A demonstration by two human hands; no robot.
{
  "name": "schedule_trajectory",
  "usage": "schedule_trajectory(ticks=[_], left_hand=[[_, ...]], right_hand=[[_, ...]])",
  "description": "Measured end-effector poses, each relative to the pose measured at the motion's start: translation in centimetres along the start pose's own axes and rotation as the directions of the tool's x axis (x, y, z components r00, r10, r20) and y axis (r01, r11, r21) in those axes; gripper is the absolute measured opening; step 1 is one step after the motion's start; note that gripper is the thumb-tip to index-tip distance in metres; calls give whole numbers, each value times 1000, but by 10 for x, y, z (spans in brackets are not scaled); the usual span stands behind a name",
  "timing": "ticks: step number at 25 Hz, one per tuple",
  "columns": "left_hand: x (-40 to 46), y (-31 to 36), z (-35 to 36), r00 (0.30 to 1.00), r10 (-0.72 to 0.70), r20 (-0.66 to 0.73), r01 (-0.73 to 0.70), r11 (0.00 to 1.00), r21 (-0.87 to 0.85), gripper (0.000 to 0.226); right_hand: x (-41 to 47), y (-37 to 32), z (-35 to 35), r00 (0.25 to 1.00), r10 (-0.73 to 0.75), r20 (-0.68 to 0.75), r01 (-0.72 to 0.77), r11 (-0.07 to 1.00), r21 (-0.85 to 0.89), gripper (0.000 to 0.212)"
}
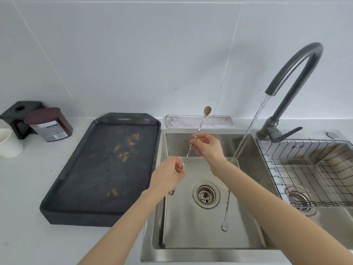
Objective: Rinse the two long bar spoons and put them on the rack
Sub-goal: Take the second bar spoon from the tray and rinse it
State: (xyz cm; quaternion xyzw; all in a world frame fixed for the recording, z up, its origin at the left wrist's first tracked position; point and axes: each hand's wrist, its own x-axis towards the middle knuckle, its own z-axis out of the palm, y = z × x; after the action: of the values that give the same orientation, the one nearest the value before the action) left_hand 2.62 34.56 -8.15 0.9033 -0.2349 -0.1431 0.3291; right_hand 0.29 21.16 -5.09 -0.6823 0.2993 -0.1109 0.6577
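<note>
So we've got the first spoon (198, 131) held up over the left sink (191, 251), both hands on it. Left hand (168, 176) pinches the bottom end of the twisted handle, right hand (208, 146) pinches it around the middle, and the bowl sticks up near the wall, still looking grimy and brownish. The tap (294, 73) is running, with the stream (250, 127) landing at the sink's right side, but the spoon isn't under it yet, so we'd say the rinse of this one is just starting.

The second spoon (226, 211) lies flat in the sink, just right of the drain (206, 194), partly hidden by our right arm.

Next move, we reckon: swing the dirty bowl right and down into the stream, maybe rub it. Then it goes across to the rack (309, 169) in the right basin.
</note>
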Motion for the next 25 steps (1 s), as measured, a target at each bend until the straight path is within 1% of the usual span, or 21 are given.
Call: schedule_trajectory(ticks=[3, 7, 9, 14, 17, 19, 21, 25], left_hand=[[5, 22, 24, 999, 17, 40, -16, 1000, -15, 10], [18, 50, 58, 996, 12, 92, -8, 999, -46, 7], [25, 61, 74, 995, 18, 102, -8, 995, -96, 5], [46, 92, 104, 992, 4, 126, 26, 972, -235, 21], [58, 105, 115, 994, -16, 108, 48, 953, -299, 22], [63, 110, 121, 994, -30, 103, 60, 954, -294, 21], [66, 110, 126, 993, -15, 119, 50, 954, -294, 20], [68, 107, 135, 985, 0, 171, 38, 975, -218, 23]], right_hand=[[2, -3, -33, 999, -33, -40, 34, 999, 28, 20], [10, -2, -75, 997, -58, -56, 60, 998, 36, 17], [16, 3, -91, 996, -51, -75, 54, 998, 37, 16], [27, 13, -121, 995, -46, -87, 45, 999, -20, 25], [32, 20, -133, 996, -47, -77, 43, 998, -47, 21], [36, 22, -140, 995, -50, -81, 45, 997, -57, 21], [40, 20, -145, 995, -57, -80, 54, 998, -32, 21], [51, 9, -154, 995, -80, -62, 82, 996, 34, 11]])
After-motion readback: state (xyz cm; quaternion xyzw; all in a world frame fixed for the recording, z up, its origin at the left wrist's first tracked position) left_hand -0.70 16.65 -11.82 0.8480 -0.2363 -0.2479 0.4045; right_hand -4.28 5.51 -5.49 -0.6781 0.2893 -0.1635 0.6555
